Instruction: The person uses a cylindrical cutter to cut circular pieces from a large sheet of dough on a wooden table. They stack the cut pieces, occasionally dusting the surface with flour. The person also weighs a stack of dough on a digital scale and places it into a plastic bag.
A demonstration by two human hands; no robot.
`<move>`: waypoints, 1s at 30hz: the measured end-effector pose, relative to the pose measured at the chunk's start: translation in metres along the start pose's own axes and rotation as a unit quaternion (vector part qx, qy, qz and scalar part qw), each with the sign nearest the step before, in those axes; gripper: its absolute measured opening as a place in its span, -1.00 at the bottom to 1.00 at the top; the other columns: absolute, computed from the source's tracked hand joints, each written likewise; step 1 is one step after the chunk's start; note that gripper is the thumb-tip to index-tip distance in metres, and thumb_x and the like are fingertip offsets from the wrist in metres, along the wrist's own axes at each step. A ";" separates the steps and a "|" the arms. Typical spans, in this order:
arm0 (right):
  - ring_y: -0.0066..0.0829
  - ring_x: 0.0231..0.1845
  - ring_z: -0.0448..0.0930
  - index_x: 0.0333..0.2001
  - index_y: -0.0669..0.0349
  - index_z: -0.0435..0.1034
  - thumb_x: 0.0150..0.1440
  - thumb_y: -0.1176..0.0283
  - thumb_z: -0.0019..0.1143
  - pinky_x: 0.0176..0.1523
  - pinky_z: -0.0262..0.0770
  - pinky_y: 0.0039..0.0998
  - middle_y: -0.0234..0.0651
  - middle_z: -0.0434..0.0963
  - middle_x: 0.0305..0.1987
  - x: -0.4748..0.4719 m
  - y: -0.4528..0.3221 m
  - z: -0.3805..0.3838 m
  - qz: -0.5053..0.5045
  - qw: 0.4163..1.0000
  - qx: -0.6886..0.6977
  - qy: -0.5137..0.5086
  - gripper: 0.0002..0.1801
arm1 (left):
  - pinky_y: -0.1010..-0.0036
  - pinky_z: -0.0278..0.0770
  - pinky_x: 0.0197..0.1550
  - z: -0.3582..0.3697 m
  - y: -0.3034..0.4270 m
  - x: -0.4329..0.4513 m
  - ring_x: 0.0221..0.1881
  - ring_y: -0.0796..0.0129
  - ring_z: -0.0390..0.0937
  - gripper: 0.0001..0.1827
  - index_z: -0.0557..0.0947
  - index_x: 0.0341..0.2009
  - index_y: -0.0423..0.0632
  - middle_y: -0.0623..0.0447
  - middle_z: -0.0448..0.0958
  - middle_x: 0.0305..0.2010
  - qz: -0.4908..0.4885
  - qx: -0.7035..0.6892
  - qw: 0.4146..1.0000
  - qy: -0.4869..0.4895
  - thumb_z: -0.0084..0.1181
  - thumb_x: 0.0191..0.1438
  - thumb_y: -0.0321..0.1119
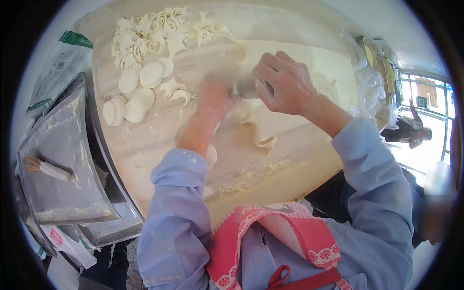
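A rolled sheet of dough lies on a floured wooden board. My right hand is curled over the sheet around a grey round cutter or cup, blurred and partly hidden. Close on its left, my left hand is blurred by motion; whether it holds anything cannot be told. Dough rounds lie in overlapping groups on the left, and another round is partly behind my left forearm. A small scrap of dough sits beside my left hand. The sheet's near edge has a folded flap.
Cut dough scraps are heaped at the board's far left. Left of the board are metal trays, a brush with a wrapped handle on one, and a printed sack. Clear plastic bags edge the right side; people are beyond.
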State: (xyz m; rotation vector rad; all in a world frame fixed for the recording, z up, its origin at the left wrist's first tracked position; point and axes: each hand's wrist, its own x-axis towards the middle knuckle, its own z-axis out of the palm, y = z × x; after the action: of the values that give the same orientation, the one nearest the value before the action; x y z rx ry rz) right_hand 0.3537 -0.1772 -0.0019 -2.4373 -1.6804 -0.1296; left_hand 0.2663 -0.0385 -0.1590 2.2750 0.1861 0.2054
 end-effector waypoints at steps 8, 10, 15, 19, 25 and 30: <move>-0.32 -0.39 0.44 -0.41 0.05 0.39 0.00 0.28 0.17 -0.55 0.41 -0.27 -0.43 0.41 -0.38 0.005 0.006 0.006 -0.050 0.999 -0.017 0.008 -0.85 | 0.22 0.44 0.02 -0.004 0.003 0.000 -0.06 0.05 0.37 -0.50 0.67 -0.07 0.09 0.09 0.52 -0.16 0.030 0.007 0.999 0.010 0.41 -0.22 -0.30; -0.33 -0.40 0.43 -0.40 0.03 0.40 -0.01 0.28 0.18 -0.56 0.40 -0.29 -0.44 0.41 -0.37 0.006 0.009 0.009 -0.061 0.998 -0.031 0.010 -0.86 | 0.19 0.44 0.03 -0.005 0.005 0.000 -0.05 0.03 0.37 -0.52 0.66 -0.09 0.08 0.05 0.52 -0.14 0.033 0.005 0.999 0.011 0.42 -0.22 -0.30; -0.33 -0.40 0.43 -0.37 0.02 0.41 -0.04 0.29 0.19 -0.58 0.40 -0.30 -0.45 0.41 -0.35 0.003 0.011 0.020 -0.051 0.998 -0.041 -0.003 -0.84 | 0.15 0.44 0.05 -0.002 0.006 0.005 -0.01 -0.02 0.39 -0.55 0.65 -0.13 0.06 -0.03 0.51 -0.11 0.011 0.046 0.999 -0.017 0.42 -0.22 -0.28; -0.33 -0.38 0.45 -0.36 0.02 0.41 -0.06 0.28 0.20 -0.57 0.42 -0.31 -0.45 0.42 -0.33 -0.002 0.018 0.027 -0.056 0.998 -0.027 0.009 -0.83 | 0.12 0.45 0.05 0.005 0.006 0.011 0.00 -0.07 0.42 -0.53 0.59 -0.11 0.00 -0.08 0.50 -0.11 0.022 0.073 0.997 -0.029 0.40 -0.18 -0.24; -0.32 -0.28 0.47 -0.36 -0.01 0.42 -0.06 0.30 0.18 -0.52 0.48 -0.31 -0.45 0.47 -0.19 0.000 0.027 0.017 -0.099 0.993 -0.002 -0.056 -0.85 | 0.08 0.52 -0.03 0.015 0.007 0.002 -0.05 -0.13 0.48 -0.61 0.55 -0.14 -0.12 -0.19 0.50 -0.15 -0.004 0.074 0.996 -0.041 0.30 -0.09 -0.28; -0.29 -0.25 0.46 -0.36 -0.01 0.44 -0.06 0.31 0.19 -0.45 0.51 -0.26 -0.44 0.48 -0.15 0.000 0.021 0.015 -0.068 0.996 0.012 -0.058 -0.85 | 0.11 0.55 -0.05 0.006 0.011 0.007 -0.04 -0.10 0.51 -0.74 0.58 -0.23 -0.22 -0.22 0.54 -0.17 -0.062 0.062 0.985 -0.146 0.20 -0.03 -0.37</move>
State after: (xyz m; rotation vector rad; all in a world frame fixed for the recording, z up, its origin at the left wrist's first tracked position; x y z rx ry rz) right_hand 0.3728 -0.1819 -0.0192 -2.3546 -1.8841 0.0134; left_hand 0.2752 -0.0490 -0.1538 2.3756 0.1891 -0.2092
